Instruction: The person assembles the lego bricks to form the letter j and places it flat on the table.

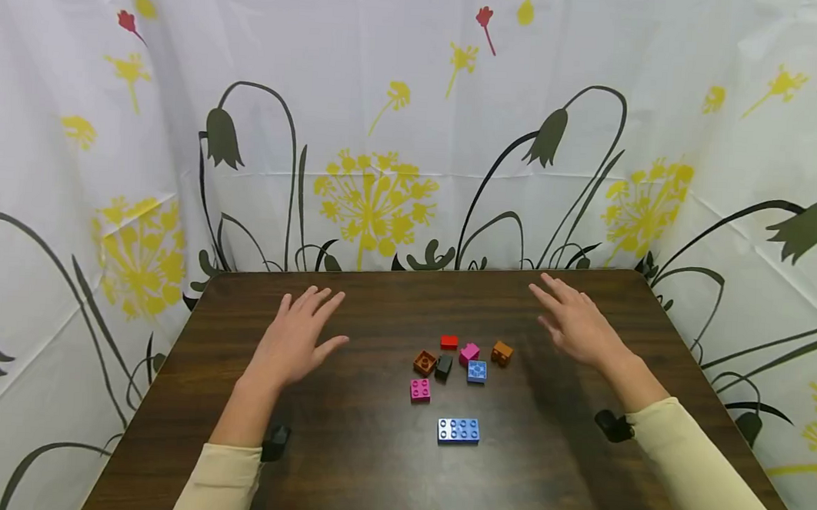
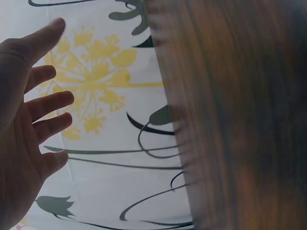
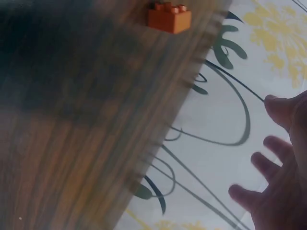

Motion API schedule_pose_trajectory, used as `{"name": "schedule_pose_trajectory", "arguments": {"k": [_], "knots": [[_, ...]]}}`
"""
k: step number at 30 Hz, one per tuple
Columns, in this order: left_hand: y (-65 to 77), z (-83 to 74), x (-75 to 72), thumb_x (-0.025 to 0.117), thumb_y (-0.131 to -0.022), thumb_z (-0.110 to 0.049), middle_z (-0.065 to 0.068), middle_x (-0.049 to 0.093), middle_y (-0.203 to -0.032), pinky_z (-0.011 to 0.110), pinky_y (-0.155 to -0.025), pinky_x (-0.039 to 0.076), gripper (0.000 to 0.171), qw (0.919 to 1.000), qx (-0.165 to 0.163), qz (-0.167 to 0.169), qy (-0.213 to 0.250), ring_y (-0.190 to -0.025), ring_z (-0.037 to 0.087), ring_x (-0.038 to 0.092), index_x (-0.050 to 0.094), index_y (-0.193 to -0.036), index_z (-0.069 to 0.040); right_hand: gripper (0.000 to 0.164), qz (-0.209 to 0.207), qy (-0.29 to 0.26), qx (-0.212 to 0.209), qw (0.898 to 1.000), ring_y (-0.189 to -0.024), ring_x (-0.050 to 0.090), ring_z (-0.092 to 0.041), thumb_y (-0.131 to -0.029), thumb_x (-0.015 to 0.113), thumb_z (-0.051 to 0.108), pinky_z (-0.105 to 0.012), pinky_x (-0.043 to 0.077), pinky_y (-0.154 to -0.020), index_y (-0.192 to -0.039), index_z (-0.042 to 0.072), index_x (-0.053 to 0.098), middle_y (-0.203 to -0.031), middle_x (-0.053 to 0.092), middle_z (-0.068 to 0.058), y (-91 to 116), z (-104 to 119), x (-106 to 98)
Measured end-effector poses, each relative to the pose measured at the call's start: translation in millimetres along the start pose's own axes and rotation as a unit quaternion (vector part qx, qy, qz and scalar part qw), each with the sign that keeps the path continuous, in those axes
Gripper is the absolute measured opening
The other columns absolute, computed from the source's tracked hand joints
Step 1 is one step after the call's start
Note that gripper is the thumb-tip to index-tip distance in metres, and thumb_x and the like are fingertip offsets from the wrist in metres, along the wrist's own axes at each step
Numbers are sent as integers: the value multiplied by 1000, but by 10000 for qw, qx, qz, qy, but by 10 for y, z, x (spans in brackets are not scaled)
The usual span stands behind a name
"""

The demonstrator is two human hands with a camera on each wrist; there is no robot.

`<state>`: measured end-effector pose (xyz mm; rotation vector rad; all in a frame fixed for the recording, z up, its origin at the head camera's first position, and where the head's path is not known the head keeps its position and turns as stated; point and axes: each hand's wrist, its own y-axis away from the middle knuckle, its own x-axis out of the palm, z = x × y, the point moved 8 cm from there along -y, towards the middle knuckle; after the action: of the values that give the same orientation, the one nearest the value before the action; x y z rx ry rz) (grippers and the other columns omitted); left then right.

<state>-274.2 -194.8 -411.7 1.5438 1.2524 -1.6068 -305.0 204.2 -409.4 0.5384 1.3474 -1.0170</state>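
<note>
Both hands hover over a dark wooden table, holding nothing. The left hand (image 1: pixel 296 338), fingers spread, is left of a loose group of toy building bricks. To their right is the right hand (image 1: pixel 574 321), also spread, nearest an orange brick (image 1: pixel 502 353) that shows in the right wrist view too. Grouped in the middle are a red brick (image 1: pixel 448 342), a brown-orange brick (image 1: pixel 424 362), a black brick (image 1: pixel 443 367), a magenta brick (image 1: pixel 469 354) and a small blue brick (image 1: pixel 476 371). Closer to the front lie a pink brick (image 1: pixel 420 390) and a longer blue brick (image 1: pixel 458 431).
The wooden table (image 1: pixel 363 468) ends at the back against a white curtain (image 1: pixel 405 47) printed with yellow and grey-green flowers. The curtain also hangs at both sides. Small black devices sit at each wrist, below the cream sleeves.
</note>
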Motion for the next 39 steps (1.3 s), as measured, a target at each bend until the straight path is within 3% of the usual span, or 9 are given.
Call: {"name": "schedule_pose_trajectory", "arguments": {"k": [4,6,10,17,19,23,28,33,39], "knots": [[10,-108,69,70,-90,-40,16,47,-144,62,-109,20,66,9989,236,-108,392,-137,36,37,47,-146,-12,57,46,-109,-371,9992,-134,38,-42,-89,66,-1,-58,37,-100,-143,2,48,-151,36,-22,16,97,128],[18,-211,129,71,-90,-37,13,53,-138,58,-106,30,59,9973,376,-170,600,-130,33,46,54,-141,-13,56,209,-160,-394,9989,-133,41,-40,-87,67,-3,-52,45,-93,-141,3,52,-151,38,-20,32,140,227],[44,-484,311,74,-88,-34,2,64,-120,45,-90,49,48,9938,617,-138,920,-108,22,60,63,-132,-18,53,490,-129,-414,9979,-130,46,-36,-85,69,-4,-41,51,-79,-136,6,58,-150,42,-15,55,222,447],[106,-1007,658,71,-90,-40,-2,68,-98,33,-68,51,45,9876,821,371,1288,-81,12,62,65,-129,-19,56,697,-254,-401,9964,-129,48,-31,-84,68,-5,-39,53,-80,-137,9,58,-148,46,-10,71,298,784],[131,-1161,729,70,-90,-41,-3,68,-99,32,-68,51,45,9861,988,492,1242,-80,10,61,65,-129,-18,54,702,-304,-390,9963,-129,49,-30,-85,68,-4,-42,52,-85,-136,10,59,-146,48,-8,76,299,857],[183,-1415,869,69,-90,-45,-2,69,-114,36,-77,53,46,9844,1245,686,1039,-95,13,66,67,-128,-19,46,672,-295,-417,9964,-127,51,-28,-86,70,-1,-46,47,-95,-131,10,64,-142,53,-7,87,294,965],[204,-1630,1014,68,-88,-51,-3,67,-121,38,-85,52,51,9829,1315,1024,778,-107,14,63,65,-129,-22,42,621,-215,-415,9970,-124,53,-27,-86,70,0,-46,47,-95,-127,11,67,-139,55,-6,84,283,1035],[204,-1761,1079,72,-84,-52,-4,67,-115,34,-80,52,54,9817,1459,1088,570,-101,11,63,66,-127,-21,37,482,-190,-419,9978,-114,59,-27,-85,71,0,-45,50,-91,-121,12,70,-128,59,-8,85,284,1038],[205,-1784,1161,74,-84,-49,-6,65,-105,32,-75,52,48,9808,1445,1188,549,-94,10,61,69,-123,-21,33,345,-276,-198,9988,-97,63,-20,-85,72,0,-40,53,-84,-115,13,73,-114,60,-3,111,243,985]]}}
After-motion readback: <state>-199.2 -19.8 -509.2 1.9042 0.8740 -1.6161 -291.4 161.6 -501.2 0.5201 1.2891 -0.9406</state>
